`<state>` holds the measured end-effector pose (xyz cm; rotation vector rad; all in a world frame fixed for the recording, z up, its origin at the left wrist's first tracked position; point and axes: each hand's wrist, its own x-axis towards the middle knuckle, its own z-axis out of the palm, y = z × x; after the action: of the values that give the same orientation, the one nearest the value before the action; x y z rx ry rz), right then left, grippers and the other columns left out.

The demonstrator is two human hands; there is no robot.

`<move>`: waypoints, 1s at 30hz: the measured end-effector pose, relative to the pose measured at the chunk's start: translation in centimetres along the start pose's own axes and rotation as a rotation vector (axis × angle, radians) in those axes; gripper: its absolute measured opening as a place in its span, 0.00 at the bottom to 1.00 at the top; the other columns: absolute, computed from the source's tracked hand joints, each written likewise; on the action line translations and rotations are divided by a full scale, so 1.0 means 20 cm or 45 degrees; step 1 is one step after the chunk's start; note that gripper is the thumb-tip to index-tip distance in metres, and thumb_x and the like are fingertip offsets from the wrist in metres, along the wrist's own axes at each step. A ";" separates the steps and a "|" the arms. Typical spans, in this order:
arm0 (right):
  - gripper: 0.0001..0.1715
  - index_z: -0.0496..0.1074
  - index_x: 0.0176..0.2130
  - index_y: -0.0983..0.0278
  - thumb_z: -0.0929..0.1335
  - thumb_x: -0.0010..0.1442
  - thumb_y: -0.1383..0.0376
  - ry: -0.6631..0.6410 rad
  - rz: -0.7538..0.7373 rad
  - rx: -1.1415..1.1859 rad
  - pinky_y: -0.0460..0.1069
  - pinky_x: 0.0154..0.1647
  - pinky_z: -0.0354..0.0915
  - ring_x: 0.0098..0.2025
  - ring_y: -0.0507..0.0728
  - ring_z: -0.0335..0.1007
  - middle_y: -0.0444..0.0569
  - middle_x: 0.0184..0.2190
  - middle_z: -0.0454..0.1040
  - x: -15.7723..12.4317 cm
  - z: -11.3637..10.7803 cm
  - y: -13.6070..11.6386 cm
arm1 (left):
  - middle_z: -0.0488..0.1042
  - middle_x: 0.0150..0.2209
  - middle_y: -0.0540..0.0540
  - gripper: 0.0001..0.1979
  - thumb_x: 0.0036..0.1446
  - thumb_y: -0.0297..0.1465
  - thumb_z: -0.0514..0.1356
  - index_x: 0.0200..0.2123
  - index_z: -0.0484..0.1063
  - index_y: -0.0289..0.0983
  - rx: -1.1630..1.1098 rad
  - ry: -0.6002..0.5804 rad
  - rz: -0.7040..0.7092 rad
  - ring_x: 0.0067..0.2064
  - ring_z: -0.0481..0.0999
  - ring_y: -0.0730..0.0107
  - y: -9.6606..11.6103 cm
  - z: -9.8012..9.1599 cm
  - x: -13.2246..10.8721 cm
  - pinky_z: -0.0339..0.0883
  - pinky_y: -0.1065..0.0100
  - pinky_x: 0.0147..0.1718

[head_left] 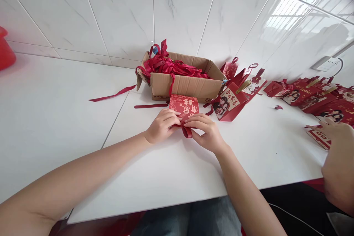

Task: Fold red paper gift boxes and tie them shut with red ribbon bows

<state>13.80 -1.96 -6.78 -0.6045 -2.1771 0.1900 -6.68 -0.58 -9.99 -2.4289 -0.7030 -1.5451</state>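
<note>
A small red gift box (184, 104) with pale printed characters lies on the white table, in front of the cardboard box. My left hand (163, 124) grips its near left edge, fingers bent over the top. On the near right edge, my right hand (206, 131) is closed, thumb below and fingers above. A dark red ribbon loop (187, 132) sticks out from the box's near end between both hands. Fingers partly hide where the ribbon meets the box, so I cannot tell whether it is tied.
An open cardboard box (188, 86) heaped with red ribbons (171, 67) stands by the tiled wall. Loose ribbon (116, 94) trails left. Red gift boxes (229, 101) stand to the right, with more (301, 94) beyond. Another person's hand (332, 131) touches a red card at far right.
</note>
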 end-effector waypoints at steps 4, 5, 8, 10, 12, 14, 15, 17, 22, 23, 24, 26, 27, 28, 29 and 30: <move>0.14 0.74 0.39 0.59 0.68 0.54 0.75 -0.011 -0.004 0.000 0.56 0.43 0.70 0.41 0.58 0.74 0.47 0.36 0.80 0.00 0.00 0.00 | 0.78 0.32 0.48 0.05 0.56 0.25 0.62 0.36 0.69 0.39 0.007 -0.003 -0.057 0.40 0.78 0.66 0.00 0.00 0.00 0.72 0.63 0.41; 0.14 0.74 0.39 0.59 0.67 0.54 0.75 -0.012 0.001 -0.001 0.56 0.43 0.70 0.41 0.58 0.74 0.47 0.37 0.80 0.00 0.00 0.00 | 0.79 0.33 0.48 0.06 0.57 0.26 0.61 0.38 0.69 0.39 0.010 -0.006 -0.054 0.40 0.78 0.66 0.01 0.00 0.00 0.71 0.63 0.41; 0.14 0.74 0.39 0.58 0.67 0.55 0.74 -0.012 0.014 0.001 0.56 0.43 0.70 0.42 0.58 0.74 0.47 0.36 0.80 0.01 -0.01 -0.01 | 0.79 0.32 0.49 0.05 0.58 0.27 0.61 0.38 0.70 0.40 0.015 -0.018 -0.033 0.41 0.79 0.66 0.00 0.00 0.00 0.71 0.63 0.42; 0.14 0.73 0.39 0.59 0.66 0.55 0.75 -0.013 0.033 0.000 0.55 0.41 0.70 0.41 0.58 0.74 0.48 0.36 0.79 0.00 -0.01 -0.01 | 0.79 0.32 0.49 0.05 0.58 0.27 0.61 0.38 0.69 0.40 0.016 -0.013 -0.037 0.41 0.79 0.66 0.00 0.00 0.00 0.71 0.63 0.42; 0.14 0.72 0.39 0.60 0.66 0.54 0.75 -0.013 0.062 -0.005 0.55 0.38 0.70 0.40 0.58 0.74 0.49 0.36 0.79 0.00 -0.01 -0.02 | 0.78 0.33 0.48 0.05 0.57 0.26 0.61 0.37 0.69 0.40 0.017 -0.009 -0.046 0.41 0.79 0.66 0.00 0.00 -0.01 0.71 0.63 0.41; 0.14 0.72 0.38 0.60 0.67 0.54 0.76 -0.011 0.083 -0.006 0.54 0.37 0.70 0.40 0.58 0.73 0.50 0.36 0.78 0.00 -0.01 -0.02 | 0.78 0.33 0.48 0.06 0.57 0.25 0.61 0.37 0.69 0.39 0.013 -0.008 -0.041 0.41 0.79 0.66 0.00 0.00 -0.01 0.71 0.63 0.41; 0.14 0.72 0.38 0.60 0.67 0.54 0.75 -0.009 0.088 -0.005 0.54 0.37 0.70 0.39 0.58 0.73 0.50 0.36 0.78 0.00 -0.01 -0.02 | 0.78 0.33 0.48 0.06 0.57 0.25 0.62 0.37 0.69 0.39 0.009 -0.010 -0.039 0.41 0.79 0.66 0.00 0.00 -0.01 0.71 0.63 0.41; 0.14 0.72 0.39 0.60 0.67 0.54 0.75 -0.007 0.092 -0.005 0.53 0.36 0.70 0.39 0.58 0.73 0.50 0.36 0.78 0.00 -0.01 -0.02 | 0.78 0.33 0.48 0.06 0.57 0.25 0.62 0.37 0.69 0.40 0.004 -0.013 -0.038 0.42 0.78 0.66 0.00 0.00 -0.01 0.71 0.63 0.41; 0.13 0.72 0.39 0.60 0.66 0.55 0.74 0.016 0.119 -0.004 0.52 0.35 0.70 0.38 0.57 0.73 0.50 0.36 0.78 0.00 -0.01 -0.02 | 0.78 0.35 0.48 0.07 0.56 0.26 0.61 0.39 0.68 0.40 0.020 -0.023 -0.057 0.42 0.78 0.66 0.00 0.00 -0.01 0.71 0.63 0.42; 0.13 0.72 0.39 0.60 0.66 0.55 0.74 0.029 0.126 0.002 0.52 0.35 0.70 0.38 0.56 0.73 0.49 0.36 0.78 0.00 -0.01 -0.02 | 0.78 0.35 0.48 0.07 0.56 0.26 0.62 0.39 0.68 0.40 0.025 -0.024 -0.059 0.42 0.78 0.66 0.00 0.00 -0.01 0.71 0.63 0.42; 0.13 0.73 0.39 0.60 0.66 0.55 0.74 0.041 0.133 0.013 0.51 0.35 0.71 0.37 0.56 0.74 0.49 0.35 0.78 0.00 0.00 -0.03 | 0.78 0.35 0.47 0.08 0.56 0.25 0.61 0.39 0.68 0.40 0.029 -0.022 -0.060 0.41 0.78 0.66 0.00 0.00 -0.01 0.72 0.63 0.41; 0.12 0.73 0.37 0.59 0.66 0.55 0.73 0.100 0.182 0.032 0.50 0.33 0.71 0.33 0.54 0.74 0.47 0.32 0.78 0.00 0.01 -0.03 | 0.78 0.36 0.47 0.08 0.56 0.25 0.61 0.39 0.68 0.40 0.034 -0.019 -0.060 0.42 0.78 0.66 0.00 0.00 -0.01 0.72 0.63 0.41; 0.11 0.72 0.36 0.59 0.66 0.55 0.73 0.159 0.234 0.037 0.49 0.31 0.71 0.31 0.54 0.74 0.46 0.31 0.78 0.00 0.02 -0.03 | 0.78 0.36 0.47 0.08 0.56 0.24 0.61 0.39 0.68 0.40 0.034 -0.019 -0.061 0.42 0.78 0.66 0.00 0.00 -0.01 0.72 0.63 0.41; 0.09 0.72 0.36 0.60 0.66 0.55 0.72 0.239 0.297 0.041 0.49 0.31 0.71 0.30 0.53 0.74 0.45 0.30 0.77 0.00 0.03 -0.03 | 0.78 0.36 0.47 0.08 0.55 0.24 0.61 0.39 0.68 0.40 0.031 -0.017 -0.062 0.41 0.78 0.66 0.00 0.00 -0.01 0.72 0.63 0.41; 0.08 0.72 0.35 0.60 0.66 0.55 0.72 0.329 0.363 0.043 0.49 0.31 0.71 0.29 0.53 0.74 0.45 0.29 0.77 0.00 0.03 -0.03 | 0.78 0.35 0.47 0.08 0.55 0.23 0.60 0.38 0.68 0.40 0.025 -0.019 -0.063 0.41 0.78 0.65 0.00 0.00 -0.01 0.72 0.62 0.41; 0.07 0.71 0.35 0.60 0.66 0.55 0.71 0.409 0.415 0.041 0.49 0.31 0.72 0.29 0.53 0.74 0.45 0.29 0.77 0.00 0.04 -0.03 | 0.78 0.34 0.47 0.08 0.55 0.22 0.60 0.37 0.68 0.39 0.018 -0.023 -0.059 0.41 0.78 0.65 0.00 0.00 -0.01 0.71 0.62 0.41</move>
<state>13.07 -2.43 -7.13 -0.9050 -1.7558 0.2796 -6.81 -0.65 -10.10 -2.4359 -0.7763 -1.5320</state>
